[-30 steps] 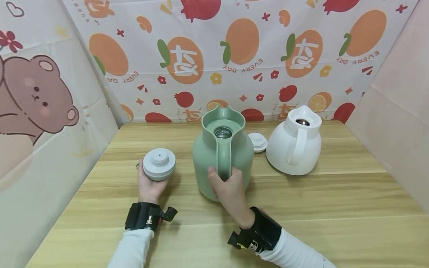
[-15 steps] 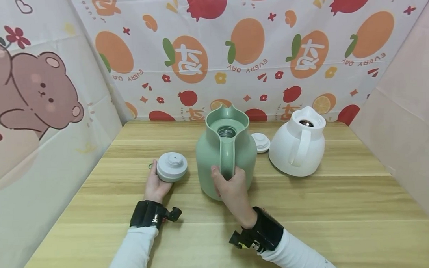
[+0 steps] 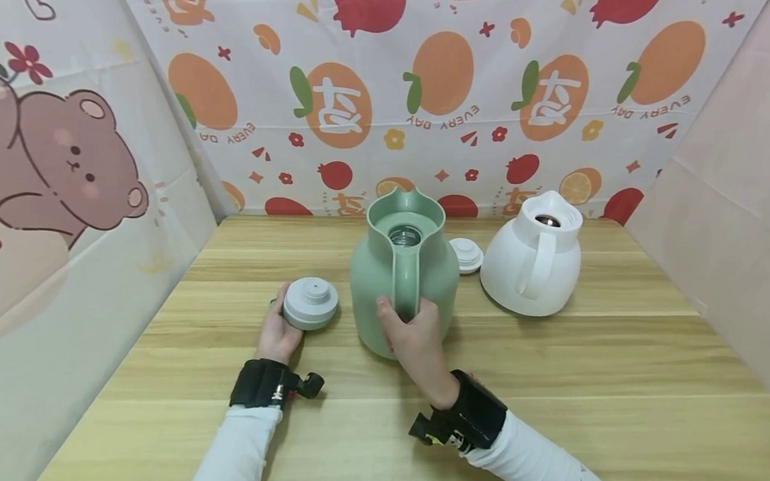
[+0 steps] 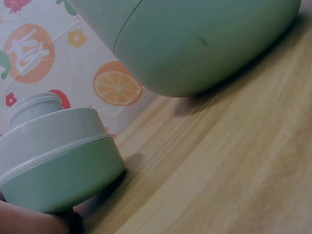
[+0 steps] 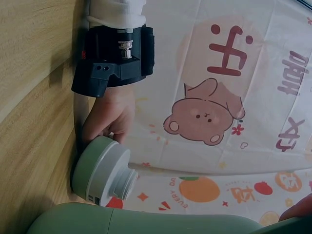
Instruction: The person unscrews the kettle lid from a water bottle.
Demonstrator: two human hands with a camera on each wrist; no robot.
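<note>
My left hand [image 3: 278,335] holds the lid [image 3: 311,304] of a thermos jug by its side, low over the table to the left of the green jug. The lid has a green outer part and a grey-white stepped plug, which faces up. In the left wrist view the lid [image 4: 58,161] sits close to the wood; whether it touches is hard to tell. My right hand [image 3: 416,342] grips the handle of the green thermos jug [image 3: 370,290], which stands upright with its mouth uncovered. In the right wrist view, left-hand fingers [image 5: 105,119] bend at the lid's green side.
A white thermos jug [image 3: 529,271], its mouth also uncovered, stands to the right. Its likely lid, a white stepped one [image 3: 467,255], lies between the two jugs, partly behind the green one. Printed cloths [image 3: 445,146] hang at the back and sides of the wooden table [image 3: 587,375].
My left hand has carried the lid a little rightward and lower, nearer the green jug. The right hand keeps its grip on the handle. The head view has shifted slightly.
</note>
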